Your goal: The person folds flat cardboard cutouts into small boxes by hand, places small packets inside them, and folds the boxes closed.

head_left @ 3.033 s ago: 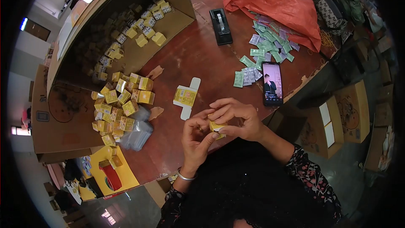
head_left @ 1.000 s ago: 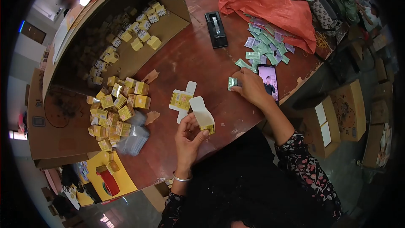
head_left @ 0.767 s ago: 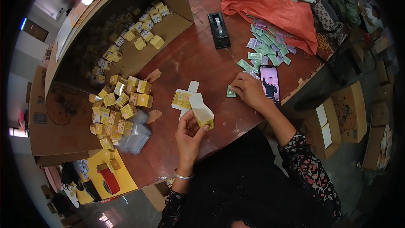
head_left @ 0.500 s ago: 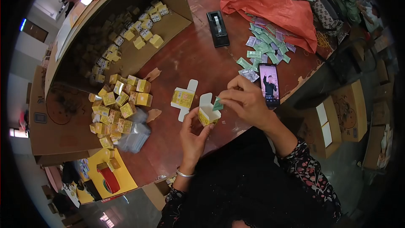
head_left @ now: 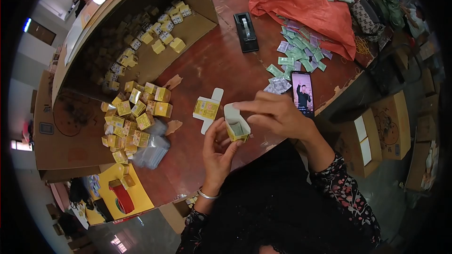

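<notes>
My left hand (head_left: 218, 155) is closed around a small yellow box (head_left: 239, 137), its white top flap (head_left: 230, 111) standing up. Inside the box a green sachet (head_left: 238, 127) is partly visible. My right hand (head_left: 281, 116) holds nothing; its index finger is stretched out to the upright flap and appears to touch it. Just left of the box lies an unfolded yellow carton (head_left: 205, 108) with white flaps. Beyond my right hand, green and purple sachets (head_left: 296, 51) lie in a loose heap, beside a phone (head_left: 302, 95) showing a video.
Several closed yellow boxes (head_left: 139, 113) are piled at left next to clear plastic packets (head_left: 153, 150). A large cardboard carton (head_left: 200, 7) on its side holds more boxes. A black tape dispenser (head_left: 246, 33) and an orange plastic bag (head_left: 306, 11) are at the back of the red table (head_left: 193, 66).
The green sachet has gone from my right fingers into the box. My right hand has let go of it, and its index finger has moved to the flap.
</notes>
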Available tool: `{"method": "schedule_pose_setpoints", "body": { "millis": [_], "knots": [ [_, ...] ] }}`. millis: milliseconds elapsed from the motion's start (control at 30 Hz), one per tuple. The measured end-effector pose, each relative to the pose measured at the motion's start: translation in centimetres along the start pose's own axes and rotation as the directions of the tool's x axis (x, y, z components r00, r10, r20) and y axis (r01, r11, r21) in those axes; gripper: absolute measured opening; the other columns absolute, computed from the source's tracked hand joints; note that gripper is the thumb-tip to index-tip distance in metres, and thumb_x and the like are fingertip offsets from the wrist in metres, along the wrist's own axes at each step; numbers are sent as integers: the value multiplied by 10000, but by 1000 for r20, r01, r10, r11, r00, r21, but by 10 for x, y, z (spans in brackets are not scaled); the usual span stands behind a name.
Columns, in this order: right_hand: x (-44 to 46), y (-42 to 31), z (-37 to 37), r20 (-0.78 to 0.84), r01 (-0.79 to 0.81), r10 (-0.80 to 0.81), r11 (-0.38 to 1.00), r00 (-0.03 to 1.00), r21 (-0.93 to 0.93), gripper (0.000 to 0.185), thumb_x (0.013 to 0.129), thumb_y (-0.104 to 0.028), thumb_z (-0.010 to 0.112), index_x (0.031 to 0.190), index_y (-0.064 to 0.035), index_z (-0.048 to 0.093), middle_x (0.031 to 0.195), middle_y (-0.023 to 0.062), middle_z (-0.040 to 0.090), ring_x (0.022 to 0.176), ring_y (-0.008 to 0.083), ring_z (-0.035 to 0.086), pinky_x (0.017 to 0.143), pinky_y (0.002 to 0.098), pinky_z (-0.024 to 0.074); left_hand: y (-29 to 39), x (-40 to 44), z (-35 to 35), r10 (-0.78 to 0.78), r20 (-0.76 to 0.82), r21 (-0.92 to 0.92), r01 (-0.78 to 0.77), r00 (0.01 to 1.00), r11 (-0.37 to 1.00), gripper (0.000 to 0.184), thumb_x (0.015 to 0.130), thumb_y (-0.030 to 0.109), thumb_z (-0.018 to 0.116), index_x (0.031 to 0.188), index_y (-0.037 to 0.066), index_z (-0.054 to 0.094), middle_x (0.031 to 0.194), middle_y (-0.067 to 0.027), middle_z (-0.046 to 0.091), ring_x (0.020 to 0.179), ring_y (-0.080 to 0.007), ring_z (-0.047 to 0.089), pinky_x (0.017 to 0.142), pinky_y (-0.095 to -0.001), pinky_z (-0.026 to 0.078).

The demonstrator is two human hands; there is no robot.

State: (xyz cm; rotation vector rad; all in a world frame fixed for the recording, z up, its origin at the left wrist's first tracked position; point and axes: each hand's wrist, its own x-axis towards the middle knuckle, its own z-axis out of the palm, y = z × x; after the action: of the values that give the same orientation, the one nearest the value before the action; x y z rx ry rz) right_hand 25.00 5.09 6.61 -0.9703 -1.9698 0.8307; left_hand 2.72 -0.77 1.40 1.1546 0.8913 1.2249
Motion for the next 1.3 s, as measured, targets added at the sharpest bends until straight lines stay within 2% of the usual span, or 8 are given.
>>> {"method": "schedule_pose_setpoints", "body": {
  "millis": [33, 167, 367, 567, 767, 967, 1167, 1300],
  "knots": [
    [-9, 7, -9, 35, -69, 65, 990, 997, 125, 483, 908, -261, 776, 1370, -150, 691, 1039, 86, 648, 884, 228, 666, 765, 366, 550, 0, -1, -2, 23, 13, -51, -22, 1000, 998, 616, 921, -104, 691, 1481, 33, 474, 1433, -129, 506, 1280, -252, 599, 1035, -384, 567],
    [-23, 23, 19, 25, 150, -158, 971, 987, 186, 801, 843, -429, 832, 1511, -99, 536, 1376, 158, 595, 1270, 303, 593, 1043, 395, 503, -4, -3, -4, 65, 102, -116, -53, 993, 992, 556, 934, -82, 690, 1449, 21, 508, 1445, -140, 486, 1279, -237, 590, 1040, -371, 561],
    [-31, 27, 42, -86, 245, -238, 966, 967, 84, 641, 851, -400, 824, 1367, -58, 659, 1326, 199, 638, 1171, 355, 660, 981, 437, 541, 2, -3, -3, 45, 226, -109, -21, 973, 994, 400, 943, -69, 686, 1332, -16, 605, 1458, -139, 458, 1263, -227, 591, 1049, -361, 552],
    [-27, 25, 45, -171, 356, -341, 932, 924, 63, 430, 834, -200, 805, 1230, -48, 736, 1308, 239, 638, 1161, 390, 660, 957, 456, 553, -2, -9, -2, 42, 236, -70, -26, 971, 997, 278, 942, -72, 686, 1216, -29, 663, 1485, -143, 427, 1233, -228, 620, 1032, -363, 564],
    [-23, 20, 36, -149, 429, -422, 903, 894, 16, 446, 836, -195, 812, 1242, -36, 721, 1320, 229, 631, 1160, 383, 664, 950, 440, 568, 6, -8, -2, 21, 234, 0, -21, 972, 1000, 246, 925, -60, 712, 1167, -22, 692, 1469, -154, 468, 1216, -224, 631, 999, -357, 574],
    [-33, 19, 36, -125, 243, -221, 947, 967, 209, 659, 820, -324, 862, 1356, -7, 645, 1328, 215, 634, 1136, 349, 682, 919, 396, 581, 15, -5, -2, 78, 221, 107, -104, 972, 989, 283, 883, -73, 743, 1156, -9, 705, 1455, -168, 501, 1189, -210, 632, 937, -325, 578],
    [-33, 25, 43, -147, 309, -281, 923, 948, 228, 495, 881, -238, 810, 1300, -2, 691, 1340, 203, 634, 1157, 322, 675, 930, 403, 570, 21, -5, -1, 158, 245, 245, -219, 956, 945, 330, 869, -71, 754, 1181, 30, 722, 1452, -181, 509, 1194, -246, 639, 933, -352, 582],
    [-37, 21, 39, -187, 171, -100, 892, 977, 418, 312, 903, -163, 768, 1171, -5, 745, 1380, 196, 616, 1184, 297, 665, 953, 390, 557, 23, -4, 6, 233, 281, 388, -332, 931, 860, 384, 838, -99, 760, 1191, 36, 687, 1417, -204, 534, 1234, -311, 625, 964, -373, 562]
  ]
}}
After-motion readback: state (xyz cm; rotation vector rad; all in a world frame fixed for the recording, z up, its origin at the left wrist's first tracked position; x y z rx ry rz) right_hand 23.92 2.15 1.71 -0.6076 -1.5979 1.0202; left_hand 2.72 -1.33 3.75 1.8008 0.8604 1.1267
